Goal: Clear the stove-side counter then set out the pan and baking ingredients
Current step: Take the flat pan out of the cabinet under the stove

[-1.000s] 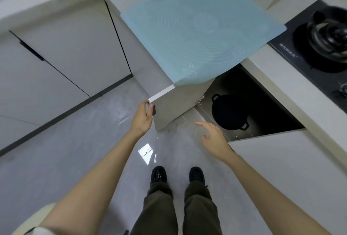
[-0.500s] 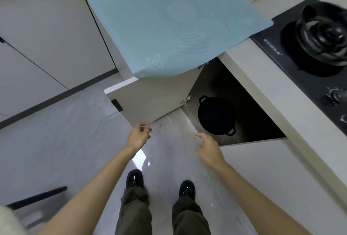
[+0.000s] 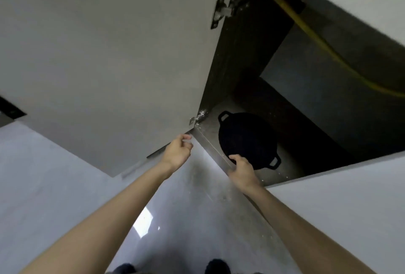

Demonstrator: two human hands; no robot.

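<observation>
Right hand has reached the near rim of the one round black two-handled pan on the cupboard floor; whether it grips, I cannot tell. Left hand, loosely curled, holds nothing beside the open white door with two metal hinges.

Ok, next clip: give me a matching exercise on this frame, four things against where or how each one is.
Things:
1. pan
2. yellow hose
3. cabinet door
4. left hand

Place or state:
A. swung open, hinges showing
B. lying on the cabinet floor
C. running across the upper part of the cabinet
D. by the door's lower hinge corner, holding nothing

Pairs: 1-B, 2-C, 3-A, 4-D
</observation>
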